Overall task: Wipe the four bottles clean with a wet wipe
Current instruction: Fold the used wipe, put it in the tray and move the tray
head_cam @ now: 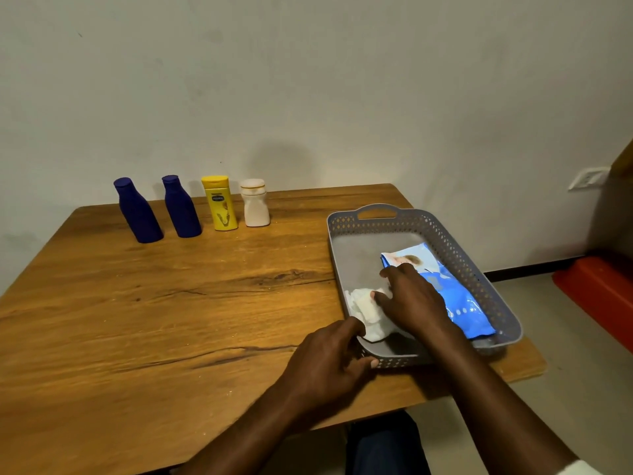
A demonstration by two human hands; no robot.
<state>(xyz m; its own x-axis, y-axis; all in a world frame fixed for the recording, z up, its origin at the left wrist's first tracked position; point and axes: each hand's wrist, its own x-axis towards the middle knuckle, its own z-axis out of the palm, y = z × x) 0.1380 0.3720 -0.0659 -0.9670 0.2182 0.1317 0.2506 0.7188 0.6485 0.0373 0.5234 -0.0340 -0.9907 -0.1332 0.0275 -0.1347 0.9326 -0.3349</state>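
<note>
It looks like a plain room in a home: a wooden tabletop (144, 303) stands against a bare pale wall (308, 80), a wall socket (587, 178) sits low, and the floor (548, 389) is light tile.

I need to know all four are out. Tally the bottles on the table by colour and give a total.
Blue bottles: 2, the left blue bottle and the right blue bottle
Yellow bottle: 1
White bottle: 1
Total: 4, all standing upright in a row at the table's far edge, away from both hands.
</note>
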